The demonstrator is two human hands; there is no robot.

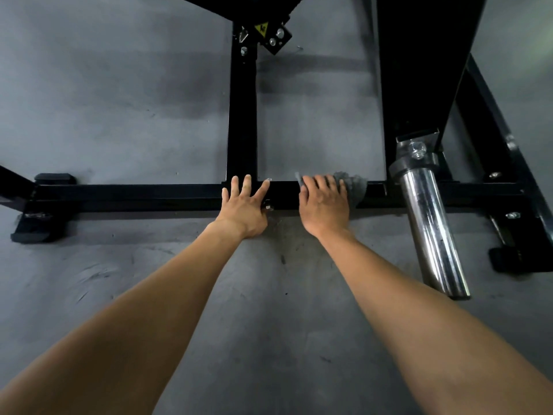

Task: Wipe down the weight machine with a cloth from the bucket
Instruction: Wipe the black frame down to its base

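Note:
The black weight machine's base bar (134, 194) runs across the grey floor, with a second black beam (242, 115) joining it at the middle. My left hand (244, 205) rests flat on the joint, fingers spread and straight. My right hand (324, 203) presses a grey cloth (354, 184) onto the bar just right of the joint. The cloth sticks out past the fingers on the right side. No bucket is in view.
A chrome weight peg (431, 232) slants toward me at the right, close to my right forearm. A black angled upright (419, 61) rises behind it. Rubber feet (33, 232) sit at the bar's left end. A yellow warning sticker (261, 29) marks the far bracket.

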